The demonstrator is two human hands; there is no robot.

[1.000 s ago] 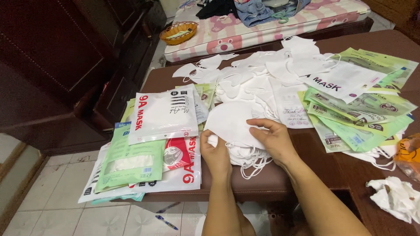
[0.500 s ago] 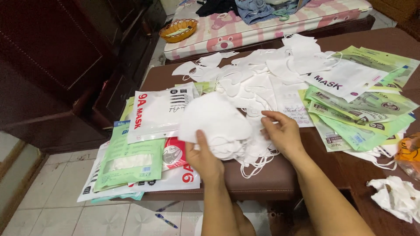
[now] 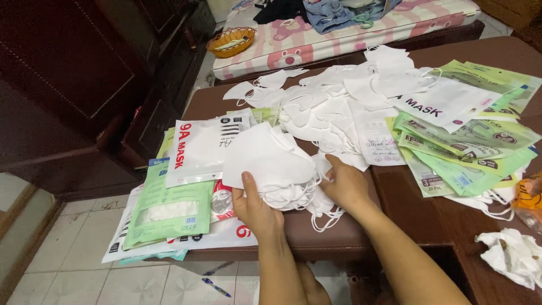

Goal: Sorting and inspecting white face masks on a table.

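My left hand (image 3: 257, 212) had its fingers closed on a small stack of soft white folded face masks (image 3: 270, 164), with the thumb on top and the other fingers hidden under it. The stack was lifted a little, tilted up, at the front of the dark brown surface (image 3: 406, 206). My right hand (image 3: 345, 185) lay partly open, flat on the thin white ear loops (image 3: 323, 210) hanging from that stack, and I could not tell if it pinched any.

Just to the left lay a white plastic mask bag with red letters (image 3: 199, 148) and a flat green bag (image 3: 169, 210) that looked filled. Behind was a big loose pile of white masks (image 3: 333, 104). On the right lay many green bags (image 3: 451, 149). I think only a few bags were packed, and most masks still waited.
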